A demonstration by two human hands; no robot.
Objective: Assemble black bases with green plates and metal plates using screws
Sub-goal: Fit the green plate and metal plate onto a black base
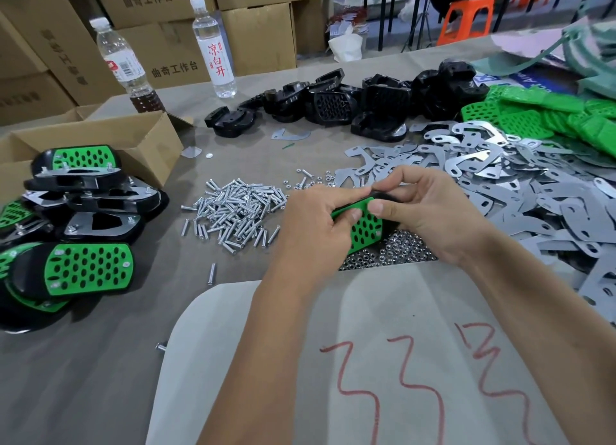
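Both hands hold one black base with a perforated green plate (pixel 366 228) on it, above a heap of small nuts (pixel 396 252). My left hand (pixel 320 226) grips its left edge, thumb on the green plate. My right hand (pixel 430 208) grips its top right, thumb pressing the plate's upper corner. Loose screws (pixel 233 211) lie in a pile to the left. Bare black bases (pixel 346 103) are heaped at the back, metal plates (pixel 493 178) spread at the right, green plates (pixel 546 118) at the far right.
Finished assemblies (pixel 76 218) are stacked at the left by an open cardboard box (pixel 100 141). Two water bottles (pixel 213 45) stand at the back before stacked cartons. A pale sheet with red scribbles (pixel 366 361) lies at the near edge.
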